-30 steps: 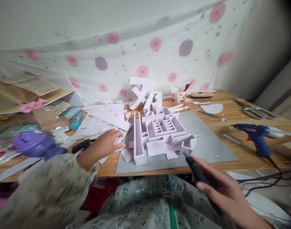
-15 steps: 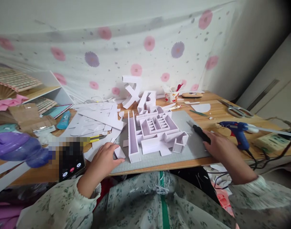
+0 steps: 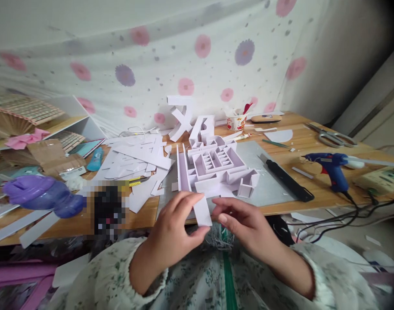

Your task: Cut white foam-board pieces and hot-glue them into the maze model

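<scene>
My left hand [image 3: 175, 230] pinches a small white foam-board strip [image 3: 201, 210] in front of my chest, just below the table's front edge. My right hand [image 3: 240, 219] is close to the strip's right side with fingers curled toward it; whether it touches is unclear. Beyond them a white foam-board model [image 3: 216, 168] of walls and compartments sits on a grey cutting mat [image 3: 268, 185]. A black craft knife [image 3: 289, 178] lies on the mat's right edge, apart from both hands.
A blue glue gun [image 3: 332, 168] and scissors [image 3: 332, 138] lie at the right, with cables trailing off the wooden table [image 3: 316, 150]. White foam-board offcuts [image 3: 135, 159] pile at the left, beside a purple bottle [image 3: 41, 193]. A paper cup [image 3: 234, 121] and foam-board letters [image 3: 180, 116] stand at the back.
My right hand let go of the black knife, which now lies on the mat. My left hand picked up a white strip, and both hands came together near my chest.
</scene>
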### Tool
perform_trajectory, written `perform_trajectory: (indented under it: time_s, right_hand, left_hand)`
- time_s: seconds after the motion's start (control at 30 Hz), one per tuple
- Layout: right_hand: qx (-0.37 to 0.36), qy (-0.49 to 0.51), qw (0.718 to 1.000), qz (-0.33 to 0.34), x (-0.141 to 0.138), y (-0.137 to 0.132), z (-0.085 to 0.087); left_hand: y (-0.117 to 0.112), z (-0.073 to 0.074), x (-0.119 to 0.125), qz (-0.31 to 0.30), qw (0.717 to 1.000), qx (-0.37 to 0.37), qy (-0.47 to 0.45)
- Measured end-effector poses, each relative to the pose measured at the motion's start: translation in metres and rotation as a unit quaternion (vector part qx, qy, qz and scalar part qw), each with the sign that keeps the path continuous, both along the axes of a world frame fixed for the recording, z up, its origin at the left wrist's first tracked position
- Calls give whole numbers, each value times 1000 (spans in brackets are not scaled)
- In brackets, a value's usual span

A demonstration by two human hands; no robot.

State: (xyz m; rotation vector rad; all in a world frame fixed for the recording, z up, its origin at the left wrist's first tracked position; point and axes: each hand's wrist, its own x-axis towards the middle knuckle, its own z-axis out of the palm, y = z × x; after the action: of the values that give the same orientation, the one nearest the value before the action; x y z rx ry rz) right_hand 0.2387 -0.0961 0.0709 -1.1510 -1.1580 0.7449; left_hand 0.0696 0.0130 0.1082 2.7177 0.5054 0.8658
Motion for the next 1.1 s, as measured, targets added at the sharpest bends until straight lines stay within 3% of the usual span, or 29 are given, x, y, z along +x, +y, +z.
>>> perform_trajectory:
  time_s: [0.13,0.23,0.4,0.6,0.67,0.77,0.9,1.1]
  right_hand:
    - [-57,177,981,51,-13,8,-13]
    - [-77,240,967,41,-13,6,-18]
    - [-60,316,946,48,-13,2,-13]
    - [-59,392,913,99,-21,3,-10]
    - [-69,417,899,113,-24,3,-12]
    - [-88,431,890,122,-28,2,-15]
    - [-91,424,890,138,-31,2,-17]
    - [-76,299,945,107,-24,0,-23]
  left_hand:
    - [-10,-5,13,-38,998,-50,-13]
    - [-8,-12,11,-56,987,-150,-27]
    - [-5,-36,6,-102,926,-356,-78]
    - [-16,-45,11,-151,871,-459,-91]
    - [-18,-44,12,-144,872,-461,-83]
    - [-18,-44,12,-123,897,-415,-92]
    - [-19,-45,11,-158,896,-395,-127]
    - [-19,-51,9,-96,922,-350,-137]
